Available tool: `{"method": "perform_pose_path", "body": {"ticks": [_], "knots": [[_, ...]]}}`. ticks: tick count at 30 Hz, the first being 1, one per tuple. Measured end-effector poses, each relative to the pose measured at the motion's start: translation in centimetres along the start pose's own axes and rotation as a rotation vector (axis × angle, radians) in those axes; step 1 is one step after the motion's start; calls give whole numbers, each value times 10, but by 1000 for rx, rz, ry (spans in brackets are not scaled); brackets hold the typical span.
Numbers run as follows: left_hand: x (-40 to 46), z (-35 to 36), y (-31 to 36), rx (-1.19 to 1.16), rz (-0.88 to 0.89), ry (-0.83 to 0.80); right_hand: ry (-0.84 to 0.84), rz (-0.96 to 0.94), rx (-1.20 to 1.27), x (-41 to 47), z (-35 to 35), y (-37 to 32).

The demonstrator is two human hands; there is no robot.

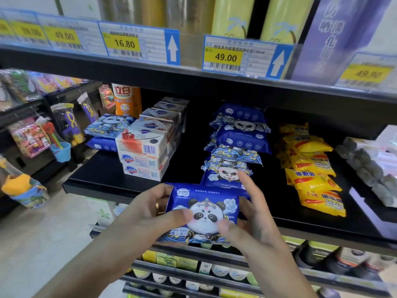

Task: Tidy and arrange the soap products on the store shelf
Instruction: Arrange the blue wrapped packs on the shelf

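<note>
- The black shelf (103,179) carries all the goods, with price labels (225,58) on the shelf above.
- A row of blue panda packs (236,147) lies in the middle; yellow soap bags (311,168) lie to its right.
- White soap boxes (144,151) stand stacked to the left.
- One panda wipes pack (204,214) is held in front of the shelf edge, just before the row.
- The left hand (148,214) grips its left end, thumb on top.
- The right hand (249,224) grips its right side, index finger raised.
</note>
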State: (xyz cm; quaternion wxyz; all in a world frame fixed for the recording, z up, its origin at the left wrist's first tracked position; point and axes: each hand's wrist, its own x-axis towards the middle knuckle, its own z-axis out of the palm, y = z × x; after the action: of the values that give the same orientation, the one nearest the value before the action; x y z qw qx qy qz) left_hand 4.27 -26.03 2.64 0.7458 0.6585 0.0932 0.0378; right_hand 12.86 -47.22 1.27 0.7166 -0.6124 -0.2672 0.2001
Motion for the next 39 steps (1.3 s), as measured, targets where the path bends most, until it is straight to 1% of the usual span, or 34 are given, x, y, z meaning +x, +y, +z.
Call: {"method": "perform_pose_path", "body": {"ticks": [2,4,5,7,8,9,10,11,12,13,15,16,18,20,21,23,26,30,32,35,39], "knots": [[-2,-3,-4,25,28,17,46,58,14,2,3,-4],[-5,-5,-5,54,39,21,63,92,-21,5,6,-7],[-11,-10,-8,93,62,29,67,99,-45,7,9,-9],[-3,-15,-6,263,168,56,85,101,-70,13,16,-11],[-1,-18,-2,343,200,125,92,100,-71,16,20,-11],[2,-22,4,390,197,241,96,102,-69,19,25,-10],[1,-27,8,531,220,327,94,109,-67,22,30,-9],[-2,-33,10,755,322,322,84,116,-67,26,35,-8],[-10,-38,12,997,417,244,71,120,-67,29,41,-7],[-17,-43,11,1159,473,177,57,120,-67,32,47,-6],[-30,-57,11,1284,499,149,36,115,-73,39,59,-3],[-28,-61,17,1297,532,161,25,118,-69,42,65,-1],[-30,-76,25,1280,524,209,26,142,0,48,75,2],[-31,-98,32,1242,505,230,75,133,43,54,81,5],[-32,-112,35,1213,490,232,108,105,18,57,84,8],[-32,-135,42,1184,463,260,156,35,-120,60,84,13],[-27,-174,56,1100,438,345,175,-62,-424,67,88,25],[-5,-226,74,975,407,384,200,-151,-816,72,95,41],[14,-247,84,924,388,406,214,-180,-931,75,97,47],[55,-266,99,940,366,362,210,-155,-1101,78,102,53],[111,-278,111,931,333,282,246,-143,-1140,77,105,54]]}}
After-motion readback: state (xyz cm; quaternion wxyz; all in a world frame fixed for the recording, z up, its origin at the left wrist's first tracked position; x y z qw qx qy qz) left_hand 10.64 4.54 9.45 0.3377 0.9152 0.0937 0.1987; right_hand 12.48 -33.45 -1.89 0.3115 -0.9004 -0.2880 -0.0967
